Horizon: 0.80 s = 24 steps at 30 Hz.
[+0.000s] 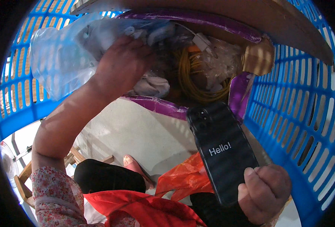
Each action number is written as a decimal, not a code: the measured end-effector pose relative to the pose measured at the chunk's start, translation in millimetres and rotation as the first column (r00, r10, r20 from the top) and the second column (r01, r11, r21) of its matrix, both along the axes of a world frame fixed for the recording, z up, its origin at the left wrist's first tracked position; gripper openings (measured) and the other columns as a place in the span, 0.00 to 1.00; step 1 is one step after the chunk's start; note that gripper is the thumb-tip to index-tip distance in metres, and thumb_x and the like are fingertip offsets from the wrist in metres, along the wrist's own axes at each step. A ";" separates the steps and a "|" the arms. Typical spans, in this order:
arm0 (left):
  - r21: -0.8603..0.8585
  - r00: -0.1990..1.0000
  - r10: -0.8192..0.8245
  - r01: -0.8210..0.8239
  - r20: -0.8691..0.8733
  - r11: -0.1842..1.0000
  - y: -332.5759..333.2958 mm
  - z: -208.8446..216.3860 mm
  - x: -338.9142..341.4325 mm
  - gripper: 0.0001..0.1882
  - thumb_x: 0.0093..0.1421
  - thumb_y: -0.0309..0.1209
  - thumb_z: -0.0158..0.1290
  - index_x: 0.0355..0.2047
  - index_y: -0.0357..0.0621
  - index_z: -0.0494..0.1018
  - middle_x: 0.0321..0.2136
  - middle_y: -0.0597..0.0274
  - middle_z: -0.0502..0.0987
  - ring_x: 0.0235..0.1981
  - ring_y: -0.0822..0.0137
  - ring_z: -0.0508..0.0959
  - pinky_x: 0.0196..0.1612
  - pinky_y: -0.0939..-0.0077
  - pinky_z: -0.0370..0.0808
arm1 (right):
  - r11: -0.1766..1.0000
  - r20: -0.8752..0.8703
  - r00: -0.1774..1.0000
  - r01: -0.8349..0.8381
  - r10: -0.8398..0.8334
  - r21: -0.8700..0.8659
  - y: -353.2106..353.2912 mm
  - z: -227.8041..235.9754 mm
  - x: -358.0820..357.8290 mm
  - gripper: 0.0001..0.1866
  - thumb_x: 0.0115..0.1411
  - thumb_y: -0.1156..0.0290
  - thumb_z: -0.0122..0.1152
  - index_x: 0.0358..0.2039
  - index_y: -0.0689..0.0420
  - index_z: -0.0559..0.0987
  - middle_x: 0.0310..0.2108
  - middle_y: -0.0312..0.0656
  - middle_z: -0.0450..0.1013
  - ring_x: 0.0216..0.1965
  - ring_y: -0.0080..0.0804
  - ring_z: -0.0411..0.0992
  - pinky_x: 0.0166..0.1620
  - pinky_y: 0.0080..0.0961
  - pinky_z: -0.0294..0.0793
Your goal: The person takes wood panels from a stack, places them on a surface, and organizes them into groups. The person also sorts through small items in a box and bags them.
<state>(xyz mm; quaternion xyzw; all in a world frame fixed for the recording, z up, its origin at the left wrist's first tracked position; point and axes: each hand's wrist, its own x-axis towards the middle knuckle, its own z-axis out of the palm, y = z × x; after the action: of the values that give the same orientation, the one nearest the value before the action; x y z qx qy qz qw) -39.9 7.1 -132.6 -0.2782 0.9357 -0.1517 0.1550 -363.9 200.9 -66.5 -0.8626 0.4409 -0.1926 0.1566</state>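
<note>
My right hand [266, 193] grips the lower end of a smartphone [222, 162] in a black case, its back and camera lenses turned up. My left hand [126, 62] reaches into a purple-edged cardboard box [158, 104], its fingers bent down on a crumpled clear plastic bag [61, 60]. Whitish and grey items show through that bag, too blurred to name. Beside the left hand lies a bundled whitish cloth-like thing [152, 87]. A coil of yellow cable [188, 75] sits in the box, next to a white plug-like piece [202, 41] and a smaller clear bag [222, 62].
Blue slatted plastic baskets [288, 106] rise on both sides. A brown board [250, 15] spans the back above the box. Below are pale floor [137, 128], an orange-red plastic bag [186, 174], my sandalled foot [135, 168] and a wooden frame [21, 181] at left.
</note>
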 end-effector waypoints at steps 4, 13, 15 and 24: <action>0.014 0.997 -0.008 0.009 -0.077 1.000 -1.9 3.4 -2.1 0.17 0.51 0.30 0.52 0.43 0.51 0.79 0.44 0.64 0.77 0.50 0.65 0.74 0.57 0.66 0.66 | 1.000 0.024 0.999 -0.021 0.021 0.008 0.2 -2.0 -0.8 0.09 0.47 0.76 0.66 0.26 0.55 0.73 0.39 0.46 0.75 0.38 0.36 0.74 0.32 0.30 0.78; 0.236 0.985 0.169 -0.157 -0.031 0.959 -36.9 -49.6 -74.9 0.19 0.53 0.30 0.54 0.47 0.47 0.75 0.40 0.48 0.78 0.40 0.48 0.78 0.43 0.52 0.77 | 0.996 0.010 1.000 0.019 -0.018 -0.088 1.9 -5.4 2.6 0.09 0.48 0.76 0.66 0.27 0.55 0.73 0.39 0.45 0.75 0.38 0.36 0.74 0.32 0.27 0.78; 0.161 0.990 0.097 -0.080 -0.100 0.984 -37.2 -66.6 -56.4 0.19 0.50 0.31 0.57 0.43 0.40 0.76 0.35 0.44 0.80 0.34 0.46 0.81 0.41 0.51 0.79 | 0.991 0.028 0.999 -0.036 0.040 -0.127 -0.8 -11.4 0.3 0.09 0.49 0.76 0.66 0.28 0.56 0.73 0.40 0.45 0.75 0.39 0.36 0.74 0.32 0.27 0.78; 0.302 0.965 0.135 -0.201 0.225 0.932 -41.9 -40.8 -55.3 0.17 0.49 0.32 0.57 0.40 0.45 0.78 0.42 0.48 0.78 0.44 0.52 0.78 0.46 0.57 0.79 | 0.983 0.068 0.997 -0.035 0.048 -0.182 -4.1 -18.2 -2.2 0.12 0.48 0.78 0.68 0.30 0.56 0.73 0.39 0.46 0.74 0.38 0.37 0.74 0.31 0.26 0.79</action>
<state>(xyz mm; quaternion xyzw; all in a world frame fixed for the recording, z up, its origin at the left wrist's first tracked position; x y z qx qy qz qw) -95.2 -34.8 -173.4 -0.3119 0.9000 -0.0102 0.3043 -366.1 196.7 -84.6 -0.8746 0.3978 -0.2595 0.0975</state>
